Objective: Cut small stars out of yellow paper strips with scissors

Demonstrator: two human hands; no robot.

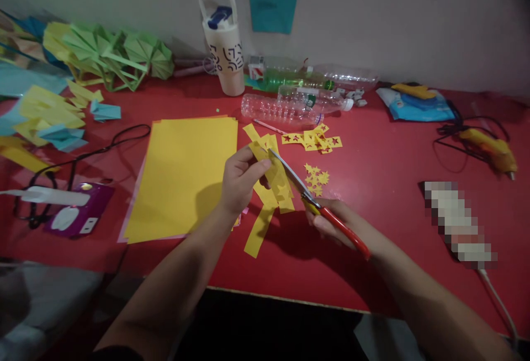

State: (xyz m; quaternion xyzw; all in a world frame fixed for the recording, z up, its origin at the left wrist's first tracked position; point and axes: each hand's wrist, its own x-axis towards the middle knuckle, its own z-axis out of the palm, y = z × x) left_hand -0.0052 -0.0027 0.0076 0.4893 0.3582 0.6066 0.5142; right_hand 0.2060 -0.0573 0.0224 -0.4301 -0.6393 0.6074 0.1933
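Observation:
My left hand (243, 178) pinches a yellow paper strip (271, 168) between thumb and fingers above the table. My right hand (331, 223) is closed on red-handled scissors (296, 179), whose blades point up and left to the strip by my left thumb. Whether the blades touch the paper is hard to tell. Under the hands lie more loose yellow strips, one reaching toward the front edge. To the right is a small heap of cut yellow stars (317, 179). Behind it are yellow paper scraps with star-shaped holes (312, 140).
A stack of yellow sheets (182, 173) lies left of my hands on the red table (385, 228). Clear plastic bottles (281, 108) and a white tumbler (226, 57) stand or lie behind. A yellow glue gun (488, 148) is at right, a purple power strip (78, 212) at left.

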